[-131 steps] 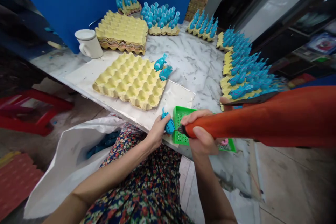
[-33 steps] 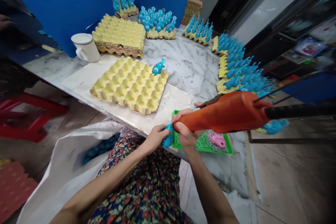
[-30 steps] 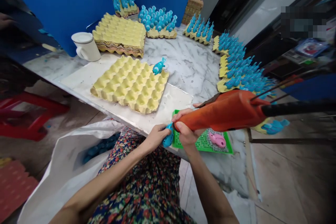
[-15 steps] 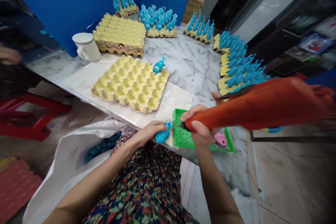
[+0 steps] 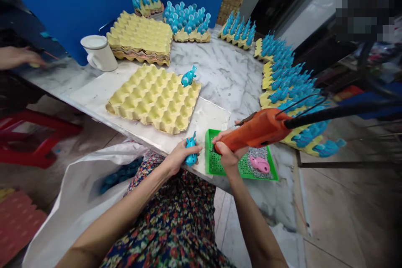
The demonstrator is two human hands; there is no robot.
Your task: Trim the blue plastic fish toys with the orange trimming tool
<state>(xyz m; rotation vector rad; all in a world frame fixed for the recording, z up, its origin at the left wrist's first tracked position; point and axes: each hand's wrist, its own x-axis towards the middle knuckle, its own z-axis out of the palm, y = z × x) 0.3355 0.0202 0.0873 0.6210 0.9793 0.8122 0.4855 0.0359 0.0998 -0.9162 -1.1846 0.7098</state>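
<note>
My left hand (image 5: 180, 160) is closed around a small blue plastic toy (image 5: 191, 150) at the table's front edge, its thin end pointing up. My right hand (image 5: 230, 155) grips an orange electric screwdriver (image 5: 251, 130), its black cable running off to the right. The nose of the screwdriver is over the left part of a green perforated basket (image 5: 216, 169); the fingers hide part of it. Small metal screws (image 5: 258, 153) lie in the basket's right part, with a pink plastic piece (image 5: 259, 163) on them. A similar blue toy (image 5: 189, 77) rests on the yellow egg tray (image 5: 153, 97).
Stacked egg trays (image 5: 141, 35) and a white lidded mug (image 5: 99, 53) stand at the back left. Trays full of blue toys (image 5: 282, 67) line the far and right sides. A white sack (image 5: 75, 192) is by my lap. Another person's hand (image 5: 20, 57) shows at far left.
The screwdriver has swung down and away from the camera, so its cable now shows. My left hand has turned the toy more upright and moved slightly left. The other person's hand reaches further in.
</note>
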